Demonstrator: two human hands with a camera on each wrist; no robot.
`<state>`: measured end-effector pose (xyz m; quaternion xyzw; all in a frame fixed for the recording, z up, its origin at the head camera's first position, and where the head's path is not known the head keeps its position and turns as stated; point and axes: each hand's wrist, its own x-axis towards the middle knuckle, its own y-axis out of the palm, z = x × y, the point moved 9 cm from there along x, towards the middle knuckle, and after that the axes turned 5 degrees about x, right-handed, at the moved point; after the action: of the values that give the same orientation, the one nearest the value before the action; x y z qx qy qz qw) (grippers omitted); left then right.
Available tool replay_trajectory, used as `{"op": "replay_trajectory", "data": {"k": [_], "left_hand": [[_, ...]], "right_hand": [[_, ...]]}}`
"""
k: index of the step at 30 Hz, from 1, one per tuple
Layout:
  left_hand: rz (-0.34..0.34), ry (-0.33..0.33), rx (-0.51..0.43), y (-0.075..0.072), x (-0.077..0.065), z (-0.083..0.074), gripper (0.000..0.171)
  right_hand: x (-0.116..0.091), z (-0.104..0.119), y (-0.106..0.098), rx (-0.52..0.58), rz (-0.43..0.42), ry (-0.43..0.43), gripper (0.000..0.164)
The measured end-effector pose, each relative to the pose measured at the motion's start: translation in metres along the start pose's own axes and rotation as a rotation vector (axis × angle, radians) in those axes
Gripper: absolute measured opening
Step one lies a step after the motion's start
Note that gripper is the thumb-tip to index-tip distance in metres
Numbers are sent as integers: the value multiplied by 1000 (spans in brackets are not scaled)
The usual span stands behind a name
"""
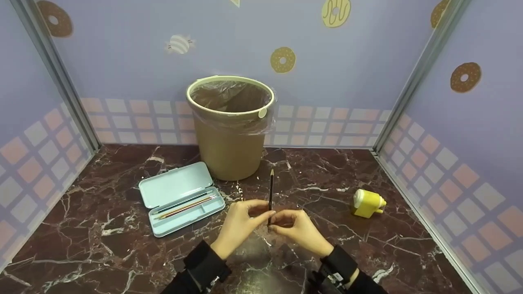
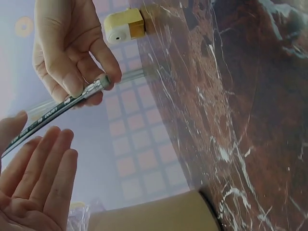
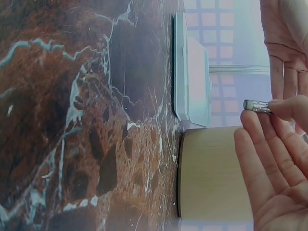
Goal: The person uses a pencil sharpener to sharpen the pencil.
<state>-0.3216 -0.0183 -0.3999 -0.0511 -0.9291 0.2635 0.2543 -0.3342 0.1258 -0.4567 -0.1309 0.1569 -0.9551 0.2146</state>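
Observation:
A dark pencil point(image 1: 271, 192) stands nearly upright between both hands, its sharpened tip uppermost. Its metal band and eraser end point(image 2: 100, 84) point down. My right hand point(image 1: 300, 228) pinches it near the eraser between thumb and fingers, seen closely in the right wrist view, where the eraser end point(image 3: 256, 106) pokes out past the thumb. Higher on the shaft, my left hand point(image 1: 241, 218) holds it between thumb and forefinger; the other left fingers point(image 2: 53, 168) stretch out fairly straight. To the left lies an open light-blue pencil case point(image 1: 175, 185) with several pencils point(image 1: 186, 208) inside.
Behind the hands stands a tan trash bin point(image 1: 231, 147) lined with a clear bag. A yellow and white pencil sharpener point(image 1: 368, 203) sits to the right on the dark marbled table point(image 1: 135, 253). Patterned panels point(image 1: 327, 81) enclose the back and sides.

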Motion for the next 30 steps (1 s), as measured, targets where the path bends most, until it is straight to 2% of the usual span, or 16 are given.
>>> {"op": "replay_trajectory", "data": {"k": [8,16,20,27,30], "left_hand": [[-32,10,1,2,1,3,20],[-1,25,43,0,2,0,18],[21,44,123,-3,2,-1,18],[64,131,337,-8,1,-6,16],[60,181,445,-10,0,-11,11]], "right_hand": [[-1,-3,1,2,-3,24,21],[-2,-2,-2,-20,0,-15,21],[-3,0,-8,-43,-23,-17,17],[-3,10,-23,-48,-54,-35,19],[-3,16,-33,-67,-81,-45,20]]}}
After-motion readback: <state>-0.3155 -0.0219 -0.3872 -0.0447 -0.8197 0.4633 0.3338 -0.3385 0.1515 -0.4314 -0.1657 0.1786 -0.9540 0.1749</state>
